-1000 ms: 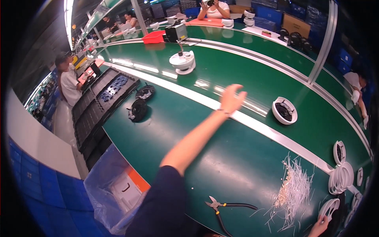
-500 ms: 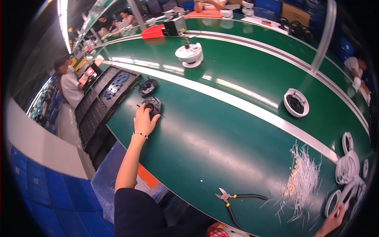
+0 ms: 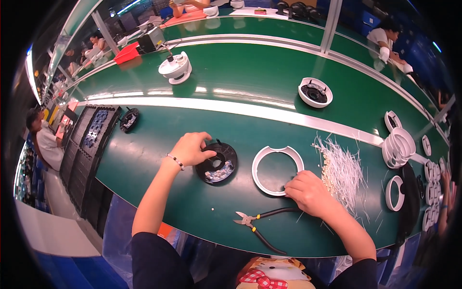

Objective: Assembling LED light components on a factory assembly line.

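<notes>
My left hand (image 3: 191, 150) grips the upper left rim of a black round housing (image 3: 229, 163), thumb and fingers closed on it. The housing has a hole in the middle and a small circuit board on its lower part. To its right, a white plastic ring (image 3: 257, 172) with a notch at its top is pinched by my right hand (image 3: 312, 193) at the lower right edge. Ring and housing are apart, side by side over the green table. Nearer to me lie side cutters (image 3: 247, 219) with black and yellow handles, partly behind my right hand.
A pile of white cable ties (image 3: 345, 176) lies right of my right hand. Several white rings (image 3: 398, 147) are stacked farther right. Another black housing (image 3: 129, 120) sits beside the dark tray (image 3: 72, 159) on the left. White assemblies (image 3: 315, 92) stand on the green belt beyond.
My left hand has brought the black housing from the far left toward the middle. My right hand has carried a white ring in from the right-hand stack. The view has shifted rightward.
</notes>
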### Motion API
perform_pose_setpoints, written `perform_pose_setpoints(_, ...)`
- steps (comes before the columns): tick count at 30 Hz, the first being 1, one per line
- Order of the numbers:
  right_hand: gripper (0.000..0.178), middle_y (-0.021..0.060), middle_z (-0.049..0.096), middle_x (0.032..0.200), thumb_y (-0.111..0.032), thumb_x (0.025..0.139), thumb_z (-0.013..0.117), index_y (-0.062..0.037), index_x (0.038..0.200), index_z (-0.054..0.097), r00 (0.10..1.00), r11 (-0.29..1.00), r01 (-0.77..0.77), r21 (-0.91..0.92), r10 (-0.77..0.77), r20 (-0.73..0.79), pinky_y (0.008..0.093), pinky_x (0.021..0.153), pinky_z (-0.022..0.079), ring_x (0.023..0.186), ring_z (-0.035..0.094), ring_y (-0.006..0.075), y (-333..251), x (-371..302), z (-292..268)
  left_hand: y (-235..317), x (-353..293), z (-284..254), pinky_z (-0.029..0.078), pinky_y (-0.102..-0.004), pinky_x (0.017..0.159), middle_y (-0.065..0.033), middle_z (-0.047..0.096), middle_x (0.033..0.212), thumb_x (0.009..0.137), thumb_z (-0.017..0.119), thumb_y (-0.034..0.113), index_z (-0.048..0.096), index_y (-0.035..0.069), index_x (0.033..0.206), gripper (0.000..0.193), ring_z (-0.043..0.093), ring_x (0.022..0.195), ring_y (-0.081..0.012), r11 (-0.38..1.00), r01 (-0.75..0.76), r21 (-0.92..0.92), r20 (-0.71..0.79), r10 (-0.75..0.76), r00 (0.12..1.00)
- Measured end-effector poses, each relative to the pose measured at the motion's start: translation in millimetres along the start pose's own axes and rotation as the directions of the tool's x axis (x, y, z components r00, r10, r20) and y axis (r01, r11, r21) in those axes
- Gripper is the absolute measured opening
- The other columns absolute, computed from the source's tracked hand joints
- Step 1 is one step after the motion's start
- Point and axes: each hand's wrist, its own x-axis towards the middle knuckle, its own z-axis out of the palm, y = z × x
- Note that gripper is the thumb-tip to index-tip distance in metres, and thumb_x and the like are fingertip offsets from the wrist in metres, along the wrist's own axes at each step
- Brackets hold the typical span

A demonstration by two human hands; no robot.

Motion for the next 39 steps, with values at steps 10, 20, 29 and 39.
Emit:
perform_pose_setpoints(10,0.087,0.0311,0.034,0.129,-0.044,0.053,0.079,0.0041,0.117,0.046,0.848,0.848,-0.527,0.054,0.529,-0.028,0.0459,0.103,0.026,0.123,0.028,0.0459,0.4,10.9,-29.1,-0.2,15.5,24.2,0.049,-0.0221,0.062,-0.0081,0.061,0.088,0.084,0.056,0.005,0.051,0.0,0.099,0.017,0.059,0.077,-0.0116,0.525,0.001,-0.851,-0.068,-0.112,0.991)
perform_pose_setpoints(20,0.111,0.0279,0.027,0.133,-0.043,0.051,0.079,0.0018,0.134,0.02,0.792,0.795,-0.605,-0.039,0.606,0.078,0.0525,0.102,0.021,0.124,0.025,0.0418,6.6,40.8,1.1,19.7,24.5,51.5,0.053,-0.0354,0.075,-0.0114,0.058,0.104,0.089,0.048,0.007,0.042,0.0,0.113,0.025,0.06,0.091,-0.0201,0.009,-0.228,-0.974,-0.228,-0.104,0.968)
perform_pose_setpoints(29,0.112,0.0271,0.03,0.128,-0.045,0.055,0.08,0.0065,0.133,0.019,0.485,0.68,-0.456,0.574,0.731,-0.48,0.0409,0.101,0.027,0.122,0.031,0.0367,13.8,15.2,-12.9,101.3,21.1,66.7,0.047,-0.0327,0.086,-0.0081,0.052,0.114,0.088,0.045,0.002,0.04,0.003,0.116,0.028,0.052,0.106,-0.0196,0.045,-0.186,-0.982,-0.177,0.152,0.972)
perform_pose_setpoints(39,0.108,0.0285,0.019,0.138,-0.043,0.053,0.081,0.0013,0.133,0.024,0.52,0.784,-0.528,0.327,0.603,-0.605,0.0472,0.102,0.022,0.127,0.021,0.0413,7.1,-26.4,-8.8,188.7,28.3,88.4,0.025,-0.0451,0.104,-0.0129,0.042,0.13,0.087,0.028,0.052,0.035,0.004,0.131,0.066,0.037,0.122,-0.0291,-0.256,0.37,-0.893,0.151,0.605,0.782)
